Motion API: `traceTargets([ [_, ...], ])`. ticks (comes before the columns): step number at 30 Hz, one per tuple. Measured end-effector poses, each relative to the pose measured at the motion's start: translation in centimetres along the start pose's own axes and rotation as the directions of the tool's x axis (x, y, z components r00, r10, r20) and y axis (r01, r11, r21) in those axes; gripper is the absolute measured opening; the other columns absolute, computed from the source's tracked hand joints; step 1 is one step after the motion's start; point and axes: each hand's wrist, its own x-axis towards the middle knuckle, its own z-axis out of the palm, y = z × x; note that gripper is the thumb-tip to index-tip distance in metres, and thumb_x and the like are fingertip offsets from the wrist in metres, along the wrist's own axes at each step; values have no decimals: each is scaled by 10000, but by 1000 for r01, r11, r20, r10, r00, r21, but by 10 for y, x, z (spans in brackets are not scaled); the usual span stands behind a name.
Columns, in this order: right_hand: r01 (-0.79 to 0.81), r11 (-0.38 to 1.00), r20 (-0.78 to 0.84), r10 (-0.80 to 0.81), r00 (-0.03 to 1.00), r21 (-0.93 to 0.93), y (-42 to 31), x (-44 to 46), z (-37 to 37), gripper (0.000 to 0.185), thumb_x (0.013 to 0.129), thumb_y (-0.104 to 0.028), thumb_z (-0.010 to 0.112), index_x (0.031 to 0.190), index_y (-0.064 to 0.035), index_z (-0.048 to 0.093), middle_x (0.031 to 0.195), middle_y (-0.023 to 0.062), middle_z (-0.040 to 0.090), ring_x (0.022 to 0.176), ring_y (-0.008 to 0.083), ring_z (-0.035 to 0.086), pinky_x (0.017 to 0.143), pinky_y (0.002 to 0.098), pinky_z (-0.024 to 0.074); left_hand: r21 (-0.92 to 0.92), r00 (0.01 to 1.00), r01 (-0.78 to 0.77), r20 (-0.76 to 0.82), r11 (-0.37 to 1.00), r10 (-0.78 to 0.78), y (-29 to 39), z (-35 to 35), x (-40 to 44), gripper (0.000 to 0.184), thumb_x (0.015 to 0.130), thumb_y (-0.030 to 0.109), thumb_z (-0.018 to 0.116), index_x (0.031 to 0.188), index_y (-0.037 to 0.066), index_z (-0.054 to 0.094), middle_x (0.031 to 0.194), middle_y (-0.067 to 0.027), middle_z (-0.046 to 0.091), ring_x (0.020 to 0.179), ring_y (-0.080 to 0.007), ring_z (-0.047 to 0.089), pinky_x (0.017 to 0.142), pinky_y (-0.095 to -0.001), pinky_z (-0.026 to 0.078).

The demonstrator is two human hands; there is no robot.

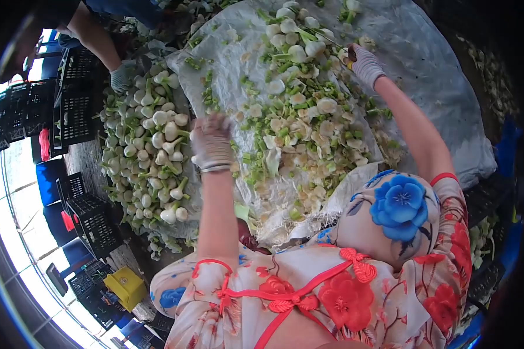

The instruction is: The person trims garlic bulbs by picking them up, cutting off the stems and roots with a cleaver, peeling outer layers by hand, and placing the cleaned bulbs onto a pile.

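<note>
My right hand (pixel 364 64), in a pale striped glove, is closed round the handle of a knife (pixel 332 41). Its thin blade points up and left over a small group of white bulbs (pixel 297 53) that look like fresh garlic. My left hand (pixel 213 141), gloved too, is smeared by motion, so its fingers cannot be made out. It hovers at the right edge of a large pile of white bulbs (pixel 148 136) with short green stems. Between my hands, cut green stem pieces and papery peelings (pixel 308 131) lie heaped on a pale sheet (pixel 215 46).
Another person's gloved hand (pixel 120 78) touches the top of the bulb pile. Black plastic crates (pixel 77 96) stand along the left, with a yellow container (pixel 125 287) lower down. My knee (pixel 390 221), under flowered cloth, rises at the lower right.
</note>
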Motion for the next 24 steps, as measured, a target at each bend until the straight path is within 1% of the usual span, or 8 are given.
traceTargets([
  [5, -159, 987, -48, 159, 986, -9, 2, 3, 13, 398, 785, -236, 604, 1125, -64, 487, 1052, 129, 590, 959, 292, 562, 834, 367, 441, 615, 919, 244, 100, 750, -381, -60, 48, -34, 640, 699, 187, 681, 1264, 120, 388, 1124, -113, 542, 984, -255, 541, 799, -387, 463],
  [6, -160, 925, -16, 177, 984, 344, -1, -10, 11, 404, 776, -215, 628, 1121, -52, 494, 1030, 110, 600, 926, 250, 572, 814, 344, 453, 611, 919, 252, 93, 750, -384, -70, 49, -33, 640, 699, 187, 681, 1264, 120, 388, 1124, -113, 542, 984, -255, 541, 799, -387, 463],
  [8, -191, 602, 133, 140, 981, 775, -24, -52, -9, 417, 755, -187, 675, 1104, -31, 509, 995, 75, 610, 871, 175, 579, 768, 298, 472, 776, 806, -534, 587, 336, -75, -89, 49, -31, 729, 713, 223, 693, 1326, 100, 318, 1208, -113, 483, 1138, -240, 449, 890, -343, 417],
  [11, -345, 92, 356, -160, 921, 934, -76, -126, -46, 402, 751, -191, 698, 1075, -28, 527, 964, 66, 605, 827, 138, 580, 705, 257, 486, 697, 690, -655, 709, 291, -146, -96, 81, -41, 790, 702, 225, 719, 1347, 90, 283, 1260, -110, 432, 1198, -229, 390, 927, -319, 387],
  [15, -335, 138, 356, -171, 919, 932, -86, -158, -65, 325, 780, -194, 673, 1018, -18, 539, 907, 46, 583, 834, 112, 563, 686, 243, 480, 519, 647, 18, 646, 855, -406, -94, 99, -66, 724, 674, 223, 761, 1272, 95, 373, 1155, -53, 511, 1100, -185, 470, 911, -316, 404],
  [19, 318, 572, -103, -375, 921, 756, -64, -166, -76, 194, 766, -97, 626, 912, -41, 511, 782, 46, 585, 716, 153, 592, 622, 285, 481, 546, 640, -239, 710, 803, -292, -84, 101, -77, 581, 761, 204, 678, 1241, 71, 379, 1090, -63, 539, 988, -187, 532, 847, -306, 470],
  [21, 647, 712, -100, -647, 755, 273, -78, -176, -97, 250, 661, -1, 605, 889, -50, 514, 730, 104, 575, 657, 265, 596, 586, 325, 477, 472, 744, 136, 532, 871, -404, -82, 107, -92, 530, 845, 434, 469, 1208, 50, 429, 1107, -129, 550, 996, -246, 553, 876, -371, 465],
  [24, 643, 707, -67, -656, 752, 293, -77, -179, -92, 321, 574, 23, 593, 879, -43, 519, 743, 147, 562, 684, 339, 573, 584, 366, 470, 425, 782, 146, 503, 893, -367, -86, 106, -100, 531, 888, 471, 401, 1178, 30, 464, 1117, -155, 555, 1006, -267, 562, 893, -398, 459],
])
